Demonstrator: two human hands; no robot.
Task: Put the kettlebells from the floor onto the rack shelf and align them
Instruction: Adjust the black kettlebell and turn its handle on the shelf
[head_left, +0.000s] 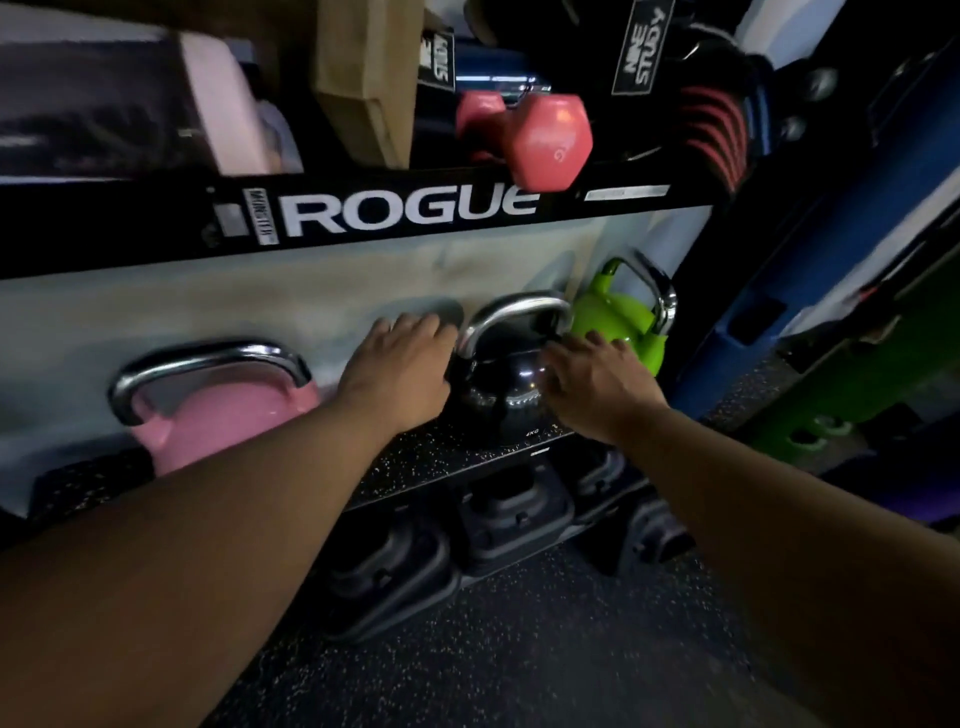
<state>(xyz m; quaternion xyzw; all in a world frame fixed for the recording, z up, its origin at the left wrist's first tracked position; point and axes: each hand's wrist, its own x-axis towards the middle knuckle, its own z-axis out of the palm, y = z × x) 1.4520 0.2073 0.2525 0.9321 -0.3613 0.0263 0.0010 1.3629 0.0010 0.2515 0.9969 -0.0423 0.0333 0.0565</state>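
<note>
A black kettlebell (501, 387) with a chrome handle stands upright on the speckled rack shelf (415, 462). My left hand (400, 364) presses against its left side and my right hand (597, 379) against its right side, so both hands cup the body. A pink kettlebell (218, 410) stands to the left on the same shelf, partly hidden by my left forearm. A green kettlebell (621, 317) sits just right of the black one, tilted toward the rack's right post.
Above runs a black beam marked ROGUE (410, 210) with a pink dumbbell (540, 137) and boxes on the upper shelf. Dark hex dumbbells (514, 514) lie under the shelf. Speckled rubber floor (519, 649) lies in front; blue and green gear stands at right.
</note>
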